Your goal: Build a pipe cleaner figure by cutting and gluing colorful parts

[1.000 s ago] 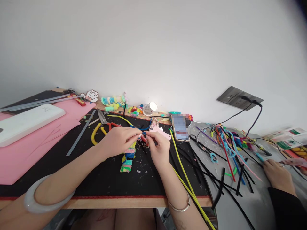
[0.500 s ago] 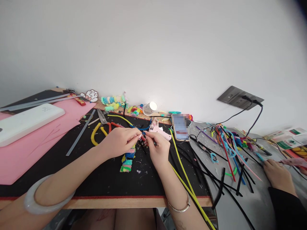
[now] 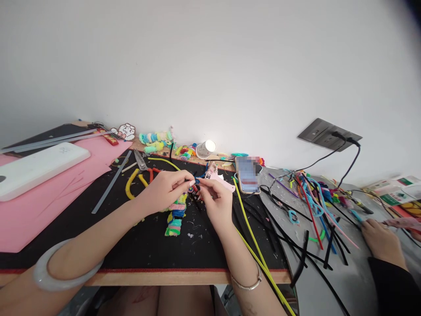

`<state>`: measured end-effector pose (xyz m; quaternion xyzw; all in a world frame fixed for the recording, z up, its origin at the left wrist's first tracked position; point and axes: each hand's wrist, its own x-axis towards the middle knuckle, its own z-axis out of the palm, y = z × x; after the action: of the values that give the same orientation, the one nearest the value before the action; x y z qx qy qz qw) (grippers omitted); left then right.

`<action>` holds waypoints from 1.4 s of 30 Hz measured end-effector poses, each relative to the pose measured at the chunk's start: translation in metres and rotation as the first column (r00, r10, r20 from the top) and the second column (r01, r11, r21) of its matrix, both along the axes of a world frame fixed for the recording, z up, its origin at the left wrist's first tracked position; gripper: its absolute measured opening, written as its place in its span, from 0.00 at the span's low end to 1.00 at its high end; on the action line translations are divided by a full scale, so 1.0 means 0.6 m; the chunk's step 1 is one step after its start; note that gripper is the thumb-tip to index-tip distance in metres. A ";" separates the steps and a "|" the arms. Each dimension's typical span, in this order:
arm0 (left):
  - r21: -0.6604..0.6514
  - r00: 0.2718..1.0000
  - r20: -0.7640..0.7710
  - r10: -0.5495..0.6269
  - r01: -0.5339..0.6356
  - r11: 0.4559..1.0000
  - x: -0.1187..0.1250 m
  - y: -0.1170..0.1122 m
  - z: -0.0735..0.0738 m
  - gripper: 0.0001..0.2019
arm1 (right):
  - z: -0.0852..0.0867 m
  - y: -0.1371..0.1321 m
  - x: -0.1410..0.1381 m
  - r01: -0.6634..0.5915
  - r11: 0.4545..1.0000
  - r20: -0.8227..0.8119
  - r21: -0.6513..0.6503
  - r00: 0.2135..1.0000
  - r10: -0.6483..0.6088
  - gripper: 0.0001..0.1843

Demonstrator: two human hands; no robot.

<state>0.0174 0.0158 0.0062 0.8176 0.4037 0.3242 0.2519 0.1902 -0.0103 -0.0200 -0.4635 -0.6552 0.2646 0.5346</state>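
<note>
Over the middle of the black mat (image 3: 138,250), my left hand (image 3: 169,191) and my right hand (image 3: 217,197) meet with their fingertips almost touching. Both are closed in a pinch on a short blue pipe cleaner (image 3: 197,180), mostly covered by the fingers. Below my left hand lies a strip of colourful wound pipe cleaners (image 3: 174,224), its upper part partly hidden. A pink glue gun (image 3: 221,179) rests just behind my right hand. Left of my left hand are scissors (image 3: 140,160) with orange handles and a bent yellow pipe cleaner (image 3: 130,184).
A phone (image 3: 247,175) and a paper cup (image 3: 205,149) stand behind. Long yellow pipe cleaners (image 3: 251,224) and black ones (image 3: 299,259) spread rightward. Pink sheets (image 3: 49,197) and a white case (image 3: 42,169) lie left. Another person's hand (image 3: 383,241) is at far right.
My fingers have shifted slightly, and more of the blue pipe cleaner shows between them. My left hand has tilted a little, uncovering more of the colourful strip.
</note>
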 end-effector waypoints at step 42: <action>0.050 0.997 -0.069 0.037 -0.034 0.998 0.008 0.001 -0.006 0.12 | 0.006 0.005 -0.005 0.045 0.996 0.115 0.076 0.992 -0.053 0.10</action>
<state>0.0221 0.0162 0.0025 0.8271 0.4187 0.3094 0.2117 0.1870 -0.0075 -0.0161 -0.4742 -0.6831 0.1994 0.5184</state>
